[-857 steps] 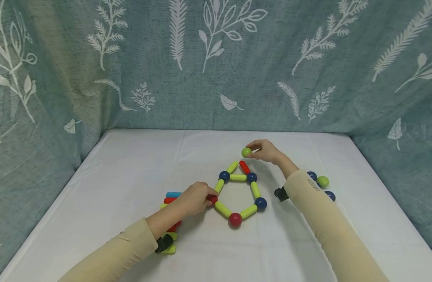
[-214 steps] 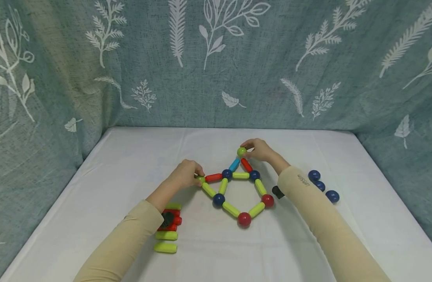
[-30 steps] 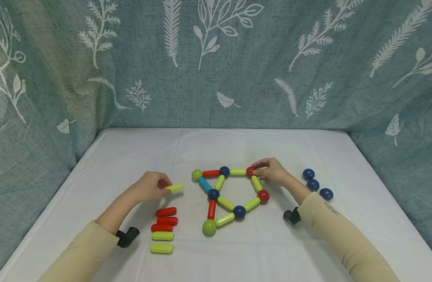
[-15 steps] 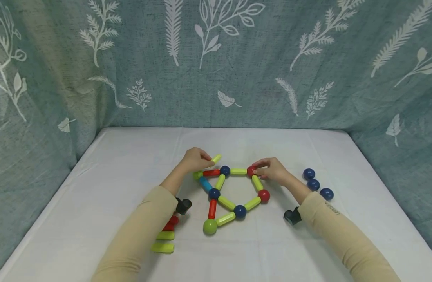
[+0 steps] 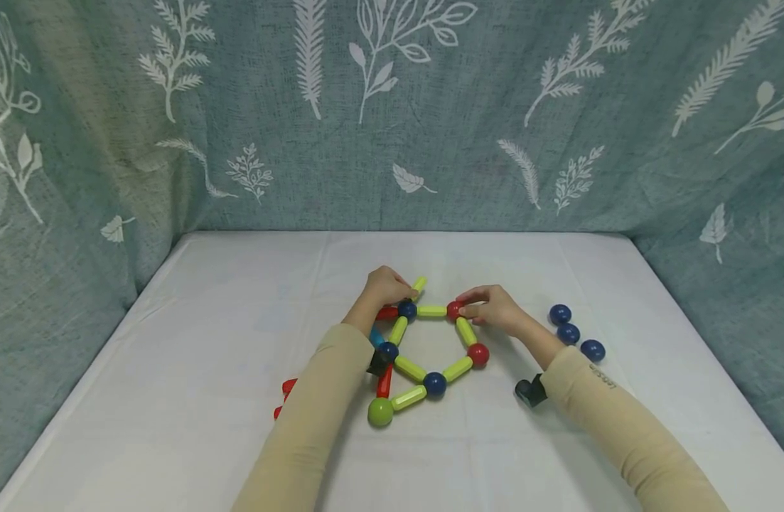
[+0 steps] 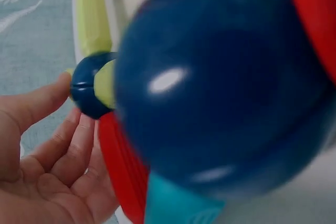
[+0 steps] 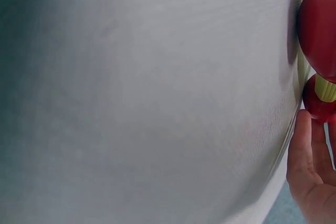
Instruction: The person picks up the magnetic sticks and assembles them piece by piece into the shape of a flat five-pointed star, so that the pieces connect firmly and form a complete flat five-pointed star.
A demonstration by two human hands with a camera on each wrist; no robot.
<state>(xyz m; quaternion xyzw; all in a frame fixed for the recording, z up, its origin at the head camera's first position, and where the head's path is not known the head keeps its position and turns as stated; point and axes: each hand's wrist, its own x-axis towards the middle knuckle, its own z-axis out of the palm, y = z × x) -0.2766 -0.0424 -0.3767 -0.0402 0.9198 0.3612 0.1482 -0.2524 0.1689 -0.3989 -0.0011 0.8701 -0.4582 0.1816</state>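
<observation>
My left hand (image 5: 387,286) pinches a yellow-green toy building rod (image 5: 420,284) at the back blue ball (image 5: 407,309); the rod slants up and away behind that ball. Fingers and thumb reach around this blue ball (image 6: 86,85) in the left wrist view, where the rod is mostly hidden. My right hand (image 5: 497,309) holds the back red ball (image 5: 453,310) between thumb and fingers. Yellow-green rods and balls form a five-sided ring between the hands. On its left, red rods (image 5: 384,382) and a blue rod (image 5: 377,336) join on, with a green ball (image 5: 380,412) in front.
Several loose blue balls (image 5: 567,333) lie to the right, beyond the right wrist. Loose red rods (image 5: 289,385) show at the left, partly covered by the left sleeve (image 5: 302,434). The white tablecloth (image 5: 238,313) ends at a leaf-patterned curtain (image 5: 340,178).
My left hand has carried the yellow-green rod rightward from above the loose rods to the back blue ball. The right hand keeps its hold on the red ball.
</observation>
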